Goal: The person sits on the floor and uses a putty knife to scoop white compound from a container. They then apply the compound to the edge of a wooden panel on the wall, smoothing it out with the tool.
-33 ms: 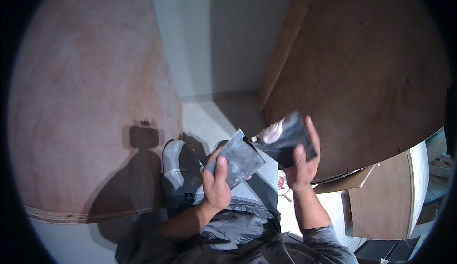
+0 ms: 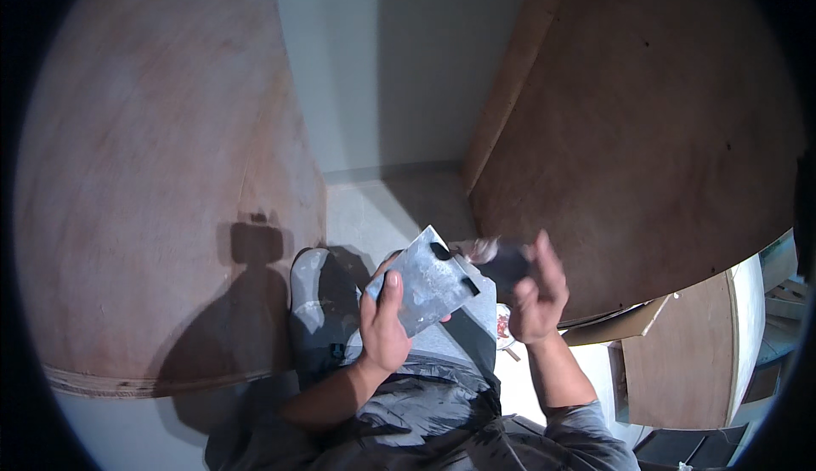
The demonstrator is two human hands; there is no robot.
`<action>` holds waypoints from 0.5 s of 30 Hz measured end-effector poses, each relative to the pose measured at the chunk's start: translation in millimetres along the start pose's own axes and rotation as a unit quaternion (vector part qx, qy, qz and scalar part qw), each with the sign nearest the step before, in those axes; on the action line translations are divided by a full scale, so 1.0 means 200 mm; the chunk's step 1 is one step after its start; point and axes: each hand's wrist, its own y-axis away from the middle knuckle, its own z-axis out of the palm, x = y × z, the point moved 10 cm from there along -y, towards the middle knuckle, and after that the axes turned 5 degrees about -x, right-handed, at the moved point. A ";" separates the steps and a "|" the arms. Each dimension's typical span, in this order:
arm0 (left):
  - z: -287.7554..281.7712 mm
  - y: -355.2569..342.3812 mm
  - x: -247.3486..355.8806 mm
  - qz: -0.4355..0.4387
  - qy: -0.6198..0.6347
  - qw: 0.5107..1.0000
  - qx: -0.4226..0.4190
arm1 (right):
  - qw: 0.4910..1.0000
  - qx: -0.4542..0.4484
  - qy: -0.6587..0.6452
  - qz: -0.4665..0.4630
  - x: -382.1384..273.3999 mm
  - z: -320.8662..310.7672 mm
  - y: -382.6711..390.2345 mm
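Note:
My left hand [image 2: 384, 331] grips a flat, rectangular grey scraper [image 2: 425, 288], thumb on its upper face. Dark patches and pale smears mark that face. To its right, my right hand [image 2: 541, 297] holds a flat black scraper [image 2: 512, 267], blurred by motion. A lump of whitish paste [image 2: 483, 251] sits on the black scraper's left part, close to the grey scraper's far right edge. Whether the two scrapers touch I cannot tell. Both are held out in front of my body, above my legs.
Large wooden panels stand at left [image 2: 161, 173] and right [image 2: 654, 131], with a pale wall [image 2: 340, 63] between them. Below are the floor [image 2: 357, 203] and my shoe [image 2: 308, 288]. Near my right forearm lie a white, red-marked round thing [image 2: 504, 325] and a loose board [image 2: 616, 325].
The black scraper has swung lower and turned flatter, with the paste now by the grey scraper's edge. My right fingers have lifted and spread somewhat. The grey scraper has tilted and looks brighter.

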 end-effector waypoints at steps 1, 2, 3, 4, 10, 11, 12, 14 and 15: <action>0.00 -0.01 -0.03 -0.029 0.076 0.997 0.013 | 0.979 -0.135 0.075 -0.132 -0.12 0.12 -0.02; 0.00 -0.03 -0.07 -0.057 0.123 0.991 0.003 | 0.966 -0.182 0.103 -0.154 -0.18 0.17 -0.03; -0.01 -0.03 -0.13 -0.073 0.175 0.982 0.011 | 0.938 -0.216 0.198 -0.187 -0.21 0.22 -0.01; 0.00 -0.02 -0.13 -0.080 0.198 0.977 -0.005 | 0.930 -0.211 0.219 -0.206 -0.21 0.23 0.01; 0.00 -0.04 -0.11 -0.064 0.172 0.983 -0.019 | 0.912 -0.259 0.292 -0.125 -0.01 0.17 -0.07; -0.01 -0.03 -0.11 -0.066 0.164 0.984 -0.031 | 0.918 -0.255 0.287 -0.100 0.03 0.15 -0.09; 0.00 -0.03 -0.12 -0.068 0.151 0.986 -0.014 | 0.917 -0.270 0.282 -0.085 0.04 0.12 -0.12; 0.00 -0.01 -0.11 -0.075 0.168 0.983 -0.014 | 0.910 -0.264 0.318 -0.036 0.10 0.06 -0.13; 0.01 -0.01 -0.11 -0.079 0.177 0.981 -0.015 | 0.910 -0.247 0.332 -0.026 0.12 0.02 -0.13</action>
